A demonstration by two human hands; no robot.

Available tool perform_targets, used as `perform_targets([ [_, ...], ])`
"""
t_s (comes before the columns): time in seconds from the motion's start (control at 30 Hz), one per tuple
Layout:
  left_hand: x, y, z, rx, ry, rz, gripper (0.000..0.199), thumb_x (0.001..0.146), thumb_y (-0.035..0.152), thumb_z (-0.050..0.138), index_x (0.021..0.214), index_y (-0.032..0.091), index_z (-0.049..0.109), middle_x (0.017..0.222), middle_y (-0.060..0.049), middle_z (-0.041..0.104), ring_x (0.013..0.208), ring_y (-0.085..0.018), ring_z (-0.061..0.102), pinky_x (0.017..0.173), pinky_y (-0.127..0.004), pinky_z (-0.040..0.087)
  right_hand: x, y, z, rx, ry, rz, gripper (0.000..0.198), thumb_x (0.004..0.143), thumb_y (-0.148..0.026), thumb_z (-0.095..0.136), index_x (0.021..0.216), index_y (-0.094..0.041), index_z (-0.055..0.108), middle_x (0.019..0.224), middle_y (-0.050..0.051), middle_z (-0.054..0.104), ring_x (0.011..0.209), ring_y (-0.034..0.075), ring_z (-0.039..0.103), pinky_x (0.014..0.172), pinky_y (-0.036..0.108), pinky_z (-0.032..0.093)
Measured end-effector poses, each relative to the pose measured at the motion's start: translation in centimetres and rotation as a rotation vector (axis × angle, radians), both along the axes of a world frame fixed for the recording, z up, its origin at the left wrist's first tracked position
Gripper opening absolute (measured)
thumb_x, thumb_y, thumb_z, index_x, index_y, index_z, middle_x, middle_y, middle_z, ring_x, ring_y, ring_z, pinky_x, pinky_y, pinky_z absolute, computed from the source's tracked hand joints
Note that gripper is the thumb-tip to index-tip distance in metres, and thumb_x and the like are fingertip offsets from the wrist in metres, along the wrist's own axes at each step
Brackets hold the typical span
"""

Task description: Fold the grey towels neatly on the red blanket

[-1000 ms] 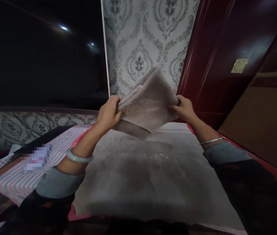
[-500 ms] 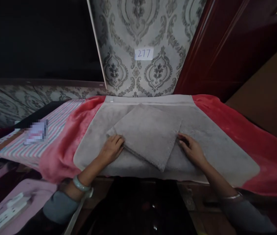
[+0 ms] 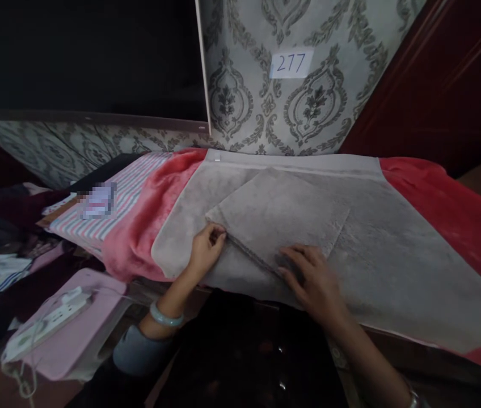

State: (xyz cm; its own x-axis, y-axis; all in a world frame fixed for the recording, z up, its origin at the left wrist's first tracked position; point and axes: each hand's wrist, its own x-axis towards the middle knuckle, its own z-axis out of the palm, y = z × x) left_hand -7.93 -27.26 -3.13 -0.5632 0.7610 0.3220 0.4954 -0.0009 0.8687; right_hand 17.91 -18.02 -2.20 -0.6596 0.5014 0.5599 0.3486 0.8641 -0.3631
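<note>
A square grey plush cloth (image 3: 278, 209) lies turned cornerwise on a larger grey plush mat (image 3: 393, 243). My left hand (image 3: 207, 247) has thumb and fingers pinched on the cloth's near-left edge, close to its left corner. My right hand (image 3: 315, 277) is over the cloth's near corner, thumb and fingers apart, slightly blurred. That corner is partly hidden behind the right hand. Between the two hands, the near-left edge shows as a dark, thick line.
Red plush fabric (image 3: 440, 198) lies under the mat on both sides. Left of it are a striped cloth (image 3: 125, 187) and a blurred-out packet (image 3: 98, 201). A white power strip (image 3: 49, 326) rests on a pink stool (image 3: 91, 306). A dark screen (image 3: 87, 56) stands behind.
My right hand has left the cloth's right corner and moved to its near corner. My left hand stays at the left side. The view has shifted, with the scene moving right and up.
</note>
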Motion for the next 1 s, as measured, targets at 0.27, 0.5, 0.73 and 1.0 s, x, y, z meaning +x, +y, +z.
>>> perform_targets([
  [0.27,0.7,-0.7,0.0,0.111,-0.605,-0.049,0.04,0.069,0.048,0.077,0.088,0.019,0.057,0.074,-0.001,0.065,0.056,-0.012,0.062,0.047,-0.022,0.047,-6.0,-1.2,0.1,0.153,-0.254,-0.036,0.036,0.089,-0.018,0.059,0.125,-0.022,0.061,0.105,0.013,0.062,0.093,0.03,0.054,0.078,0.041,0.046],
  [0.5,0.5,-0.7,-0.2,0.114,-0.614,-0.06,0.039,0.07,0.047,0.077,0.088,0.018,0.058,0.075,-0.001,0.064,0.055,-0.011,0.062,0.046,-0.022,0.048,-6.7,-0.2,-0.4,0.215,-0.254,-0.044,0.029,0.089,-0.007,0.051,0.11,-0.02,0.066,0.091,0.011,0.059,0.084,0.026,0.053,0.071,0.036,0.042],
  [0.73,0.4,-0.6,-0.6,0.112,-0.602,-0.063,0.039,0.069,0.048,0.076,0.087,0.018,0.058,0.076,0.0,0.064,0.056,-0.012,0.062,0.046,-0.021,0.047,-6.8,-1.1,-1.7,0.281,-0.259,-0.069,0.04,0.088,-0.005,0.051,0.123,-0.02,0.062,0.094,0.012,0.062,0.083,0.027,0.052,0.07,0.038,0.043],
  [1.0,1.7,0.0,0.4,0.128,0.149,0.099,0.019,0.09,0.029,0.052,0.1,0.021,0.065,0.1,-0.007,0.07,0.096,-0.022,0.065,0.087,-0.04,0.054,-6.9,-2.0,-1.7,0.251,-0.312,-0.07,0.045,0.087,-0.004,0.052,0.128,-0.02,0.059,0.097,0.013,0.062,0.087,0.029,0.054,0.072,0.041,0.045],
])
